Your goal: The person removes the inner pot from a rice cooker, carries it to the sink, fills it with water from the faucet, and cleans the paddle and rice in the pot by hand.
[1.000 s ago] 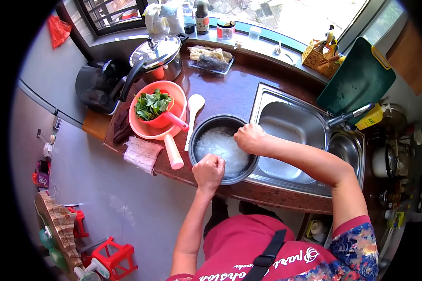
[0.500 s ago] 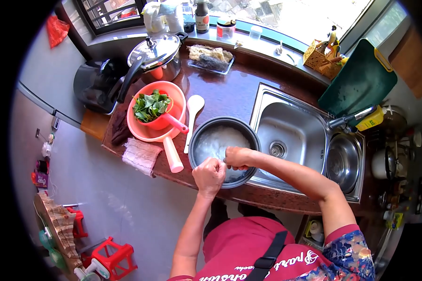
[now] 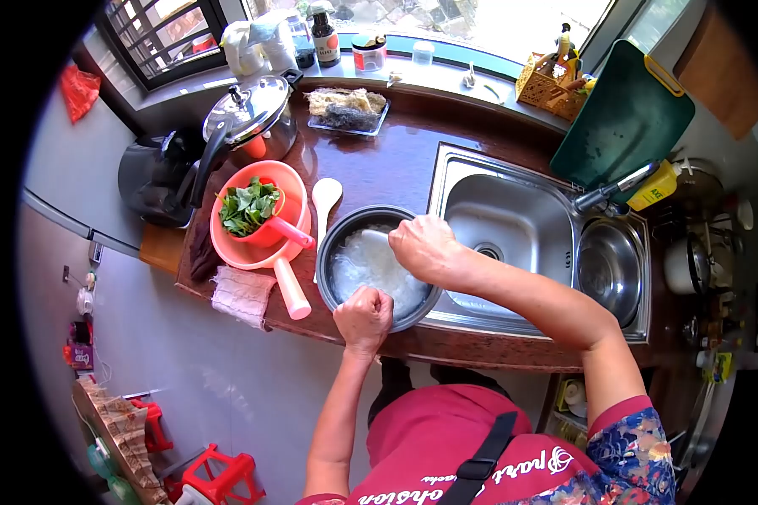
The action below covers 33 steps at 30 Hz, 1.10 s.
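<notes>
A dark grey cooking pot (image 3: 327, 296) stands at the counter's front edge, with cloudy whitish contents inside. My left hand (image 3: 364, 321) is closed at its near rim, thumb side up. Over the pot's right side, my right hand (image 3: 429, 250) is curled into a fist; whatever it grips is hidden by the fingers. Left of the pot lies a white rice paddle (image 3: 327, 198), partly covered by the pot. Beside that, a pink long-handled basin (image 3: 225, 181) contains a smaller pink ladle (image 3: 290, 231) and green leaves (image 3: 249, 206).
A steel sink (image 3: 514, 210) adjoins the pot on the right, with a green cutting board (image 3: 627, 118) leaning behind it. A pressure cooker (image 3: 265, 139) stands at the back left. Near it is a tray of dried food (image 3: 345, 111). A pink cloth (image 3: 242, 296) hangs over the edge.
My right hand has risen and moved away from my left hand, toward the pot's far right side. My left hand stays by the near rim. The whole view has shifted slightly.
</notes>
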### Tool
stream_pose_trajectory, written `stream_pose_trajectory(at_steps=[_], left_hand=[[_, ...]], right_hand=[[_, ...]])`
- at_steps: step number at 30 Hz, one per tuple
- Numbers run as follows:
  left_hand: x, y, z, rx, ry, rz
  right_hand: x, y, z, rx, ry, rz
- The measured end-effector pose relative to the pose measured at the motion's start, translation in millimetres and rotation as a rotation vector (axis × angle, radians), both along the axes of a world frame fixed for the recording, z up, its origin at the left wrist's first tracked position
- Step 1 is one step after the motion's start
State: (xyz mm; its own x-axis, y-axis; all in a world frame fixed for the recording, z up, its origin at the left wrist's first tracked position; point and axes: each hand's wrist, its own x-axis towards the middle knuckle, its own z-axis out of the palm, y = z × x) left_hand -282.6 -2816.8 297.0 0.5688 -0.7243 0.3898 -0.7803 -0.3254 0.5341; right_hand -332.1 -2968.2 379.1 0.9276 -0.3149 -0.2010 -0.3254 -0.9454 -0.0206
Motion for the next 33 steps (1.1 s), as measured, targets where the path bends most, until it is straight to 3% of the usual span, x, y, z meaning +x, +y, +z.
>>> stream_pose_trajectory(at_steps=[6, 8, 14, 20, 33], left_hand=[[-1.5, -1.3, 1.5, -0.037, 0.030, 0.020], [-1.2, -1.3, 1.4, -0.062, 0.043, 0.018], [-0.2, 0.8, -0.7, 0.026, 0.007, 0.033], [-0.2, 2.1, -1.7, 0.024, 0.036, 0.022], [-0.5, 1.7, -1.9, 0.001, 0.017, 0.032]], right_hand=[[11.9, -0.1, -56.0, -0.149, 0.049, 0.056], [4.0, 8.8, -61.7, -0.088, 0.015, 0.112], [-27.7, 27.7, -45.6, 0.006, -0.014, 0.269], [-33.3, 34.0, -30.7, 0.081, 0.201, 0.314], [-12.4, 28.7, -48.5, 0.153, -0.047, 0.132]])
